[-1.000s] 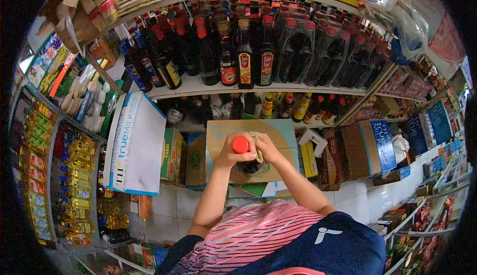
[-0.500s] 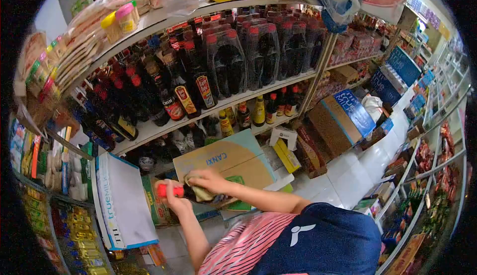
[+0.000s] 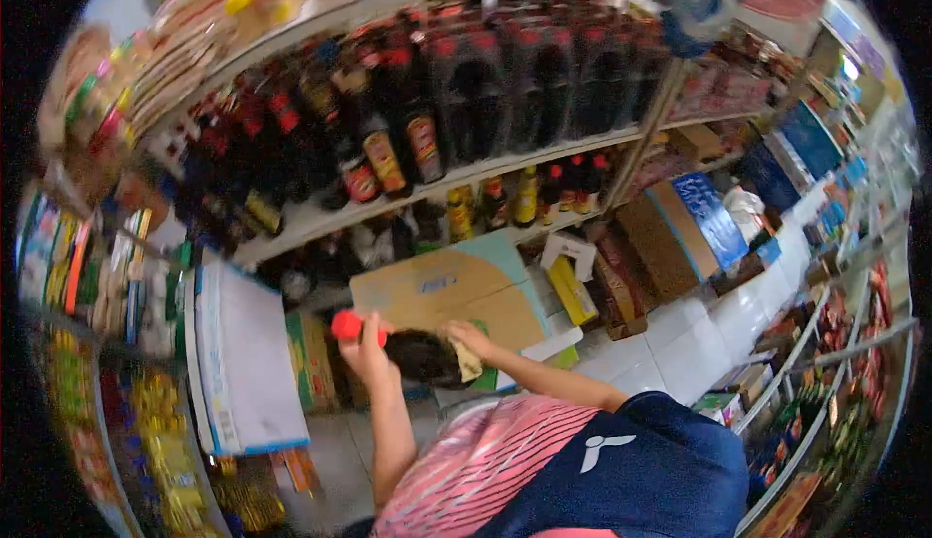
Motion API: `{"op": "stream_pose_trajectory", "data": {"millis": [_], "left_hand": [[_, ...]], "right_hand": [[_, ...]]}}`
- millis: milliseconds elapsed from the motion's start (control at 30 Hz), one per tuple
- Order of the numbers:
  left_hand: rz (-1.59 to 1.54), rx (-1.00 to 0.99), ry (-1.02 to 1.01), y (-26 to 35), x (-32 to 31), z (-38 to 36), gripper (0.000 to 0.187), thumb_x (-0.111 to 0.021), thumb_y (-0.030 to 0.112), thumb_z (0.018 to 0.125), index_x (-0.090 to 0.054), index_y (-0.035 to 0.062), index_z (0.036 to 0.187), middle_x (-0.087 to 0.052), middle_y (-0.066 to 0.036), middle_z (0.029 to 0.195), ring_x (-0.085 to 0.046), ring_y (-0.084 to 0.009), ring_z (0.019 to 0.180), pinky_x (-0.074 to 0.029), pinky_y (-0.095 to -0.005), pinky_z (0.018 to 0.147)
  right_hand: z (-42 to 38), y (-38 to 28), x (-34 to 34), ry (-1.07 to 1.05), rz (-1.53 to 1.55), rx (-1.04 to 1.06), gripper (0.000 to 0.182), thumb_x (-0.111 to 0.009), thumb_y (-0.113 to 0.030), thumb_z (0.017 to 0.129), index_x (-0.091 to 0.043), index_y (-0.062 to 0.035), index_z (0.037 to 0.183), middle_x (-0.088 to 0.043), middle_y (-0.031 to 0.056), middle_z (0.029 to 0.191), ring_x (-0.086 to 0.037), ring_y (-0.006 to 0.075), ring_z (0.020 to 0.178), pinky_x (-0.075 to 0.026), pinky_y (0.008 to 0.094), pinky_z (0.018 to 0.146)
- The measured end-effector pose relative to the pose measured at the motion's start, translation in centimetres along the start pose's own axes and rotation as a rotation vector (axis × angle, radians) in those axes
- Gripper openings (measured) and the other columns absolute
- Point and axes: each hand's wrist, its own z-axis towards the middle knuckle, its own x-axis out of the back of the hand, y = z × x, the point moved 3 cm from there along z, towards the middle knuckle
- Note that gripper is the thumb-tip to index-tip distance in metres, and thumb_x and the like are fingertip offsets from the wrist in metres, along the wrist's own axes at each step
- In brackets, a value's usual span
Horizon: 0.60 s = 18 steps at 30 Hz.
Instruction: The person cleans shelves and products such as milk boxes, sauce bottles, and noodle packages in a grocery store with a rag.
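My left hand (image 3: pixel 367 352) is closed round the neck of a dark bottle, just by its red cap (image 3: pixel 346 324). Blurred by motion, the dark bottle body (image 3: pixel 423 357) lies tilted across in front of my chest, its cap to the left. At its other end my right hand (image 3: pixel 472 338) grips a yellowish cloth (image 3: pixel 469 362), which appears to touch the bottle. Below and behind both hands is a flattish cardboard box (image 3: pixel 456 290) with blue print.
A shelf (image 3: pixel 485 167) of dark sauce bottles runs across ahead, with smaller bottles beneath. On the left stands a white and blue carton (image 3: pixel 248 358). Brown boxes (image 3: pixel 670 237) sit on the tiled floor at right, facing glass-fronted racks (image 3: pixel 825 363).
The bottle has turned and shows more of its dark body. My right hand and the cloth have moved right, away from the cap end. The camera view has shifted and blurred.
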Motion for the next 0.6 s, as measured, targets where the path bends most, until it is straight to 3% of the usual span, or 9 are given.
{"op": "stream_pose_trajectory", "data": {"millis": [67, 133, 167, 233, 267, 333, 367, 533, 600], "left_hand": [[-0.106, 0.069, 0.083, 0.2, 0.4, 0.5, 0.017, -0.060, -0.001, 0.066, -0.047, 0.0053, 0.077, -0.047, -0.003, 0.061, -0.047, -0.0154, 0.051, -0.039, -0.0277, 0.052], [-0.198, 0.066, -0.012, 0.5, 1.1, 1.2, 0.019, -0.059, -0.004, 0.063, -0.047, 0.0049, 0.074, -0.045, -0.004, 0.057, -0.045, -0.0168, 0.050, -0.037, -0.0283, 0.049], [-0.267, 0.067, -0.022, 0.6, 1.6, 1.6, 0.020, -0.057, -0.006, 0.061, -0.045, 0.0047, 0.073, -0.043, -0.005, 0.056, -0.044, -0.0176, 0.049, -0.036, -0.0298, 0.049], [-0.339, -0.004, -0.063, 2.4, 1.7, 2.1, 0.020, -0.056, -0.005, 0.061, -0.044, 0.0050, 0.073, -0.042, -0.005, 0.056, -0.043, -0.0176, 0.049, -0.036, -0.0299, 0.049], [-0.415, -0.050, -0.118, 3.4, 1.5, 2.1, 0.020, -0.056, -0.004, 0.060, -0.043, 0.0053, 0.072, -0.041, -0.005, 0.055, -0.042, -0.0176, 0.049, -0.036, -0.0300, 0.048], [-0.454, -0.116, -0.135, 5.6, 1.0, 2.2, 0.020, -0.056, -0.002, 0.060, -0.042, 0.0054, 0.073, -0.040, -0.005, 0.055, -0.041, -0.0179, 0.049, -0.036, -0.0301, 0.048], [-0.483, -0.163, -0.178, 6.4, 0.9, 2.3, 0.021, -0.056, -0.002, 0.060, -0.042, 0.0053, 0.073, -0.040, -0.006, 0.055, -0.041, -0.0184, 0.048, -0.035, -0.0300, 0.047], [-0.420, -0.372, -0.217, 9.8, 0.6, 3.7, 0.016, -0.053, 0.000, 0.062, -0.043, 0.0038, 0.073, -0.043, -0.007, 0.055, -0.043, -0.0180, 0.045, -0.036, -0.0297, 0.046], [-0.412, -0.403, -0.231, 10.7, 0.8, 4.8, 0.015, -0.053, 0.000, 0.062, -0.043, 0.0037, 0.072, -0.043, -0.007, 0.054, -0.043, -0.0177, 0.045, -0.037, -0.0292, 0.045]], "right_hand": [[-0.2, -0.8, -0.4, 0.017, 0.077, 0.035, 0.036, -0.045, -0.028, 0.082, -0.051, -0.0023, 0.107, -0.054, 0.0130, 0.103, -0.051, 0.0245, 0.097, -0.038, 0.0324, 0.085], [-0.2, -0.9, 0.0, 0.157, -0.186, 0.368, 0.036, -0.043, -0.032, 0.084, -0.053, -0.0035, 0.104, -0.058, 0.0108, 0.095, -0.054, 0.0211, 0.092, -0.041, 0.0308, 0.081], [0.4, -0.3, -0.2, 0.129, -0.178, 0.381, 0.036, -0.043, -0.032, 0.084, -0.053, -0.0035, 0.104, -0.058, 0.0108, 0.095, -0.054, 0.0211, 0.092, -0.041, 0.0308, 0.081], [1.4, 2.4, -0.5, 0.256, 0.687, -0.193, 0.027, -0.043, -0.029, 0.084, -0.058, -0.0079, 0.093, -0.057, 0.0066, 0.085, -0.053, 0.0179, 0.083, -0.041, 0.0284, 0.075], [1.9, 2.8, -0.9, 0.243, 0.687, -0.196, 0.027, -0.043, -0.029, 0.084, -0.058, -0.0079, 0.093, -0.057, 0.0066, 0.085, -0.053, 0.0179, 0.083, -0.041, 0.0284, 0.075], [2.1, 0.8, -1.5, 0.325, 1.046, -0.306, 0.037, -0.038, -0.036, 0.086, -0.052, -0.0073, 0.103, -0.056, 0.0077, 0.103, -0.053, 0.0204, 0.095, -0.042, 0.0327, 0.083], [2.1, -2.0, -2.1, 0.282, 1.148, -0.180, 0.033, -0.042, -0.037, 0.085, -0.053, -0.0107, 0.102, -0.057, 0.0047, 0.088, -0.054, 0.0170, 0.082, -0.045, 0.0333, 0.069], [1.5, -9.5, -4.4, 0.263, 1.147, -0.198, 0.033, -0.045, -0.036, 0.084, -0.051, -0.0081, 0.102, -0.057, 0.0055, 0.091, -0.057, 0.0189, 0.075, -0.048, 0.0327, 0.066], [1.4, -9.7, -4.0, 0.196, 0.944, -0.191, 0.031, -0.050, -0.028, 0.083, -0.050, -0.0055, 0.105, -0.057, 0.0068, 0.092, -0.057, 0.0194, 0.075, -0.047, 0.0316, 0.066]]}}
